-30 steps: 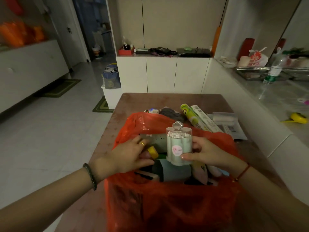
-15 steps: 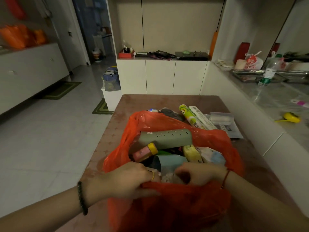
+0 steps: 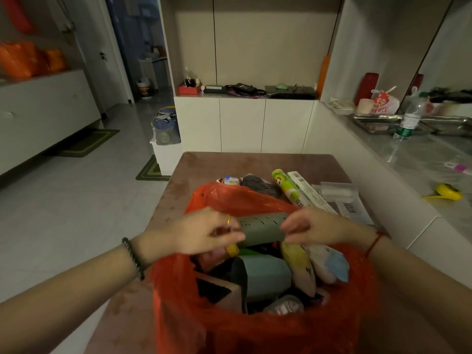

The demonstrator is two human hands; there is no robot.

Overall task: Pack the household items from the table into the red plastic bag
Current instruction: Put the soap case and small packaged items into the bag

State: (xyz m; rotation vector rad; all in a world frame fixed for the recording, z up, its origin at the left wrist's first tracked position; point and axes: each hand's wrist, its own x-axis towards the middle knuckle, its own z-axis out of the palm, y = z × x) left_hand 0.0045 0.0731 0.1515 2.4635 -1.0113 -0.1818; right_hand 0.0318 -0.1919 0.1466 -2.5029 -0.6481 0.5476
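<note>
The red plastic bag (image 3: 178,297) stands open on the brown table (image 3: 255,162), full of items. A grey-green perforated cylinder (image 3: 263,227) lies across its top. My left hand (image 3: 204,231) curls over the cylinder's left end and my right hand (image 3: 314,227) over its right end; both are slightly blurred. Lower in the bag a clear cotton swab jar (image 3: 286,306) lies near the front rim, beside a teal container (image 3: 265,274) and soft packets (image 3: 327,264).
Behind the bag on the table lie a green printed roll (image 3: 286,187), a long white box (image 3: 306,191), a clear packet (image 3: 337,194), a dark cloth (image 3: 258,185) and a small tube (image 3: 229,180). A counter with a yellow tape measure (image 3: 447,192) runs along the right.
The cotton swab jar went from my right hand down into the bag. Both hands then rose from the near rim to the ends of the grey-green cylinder.
</note>
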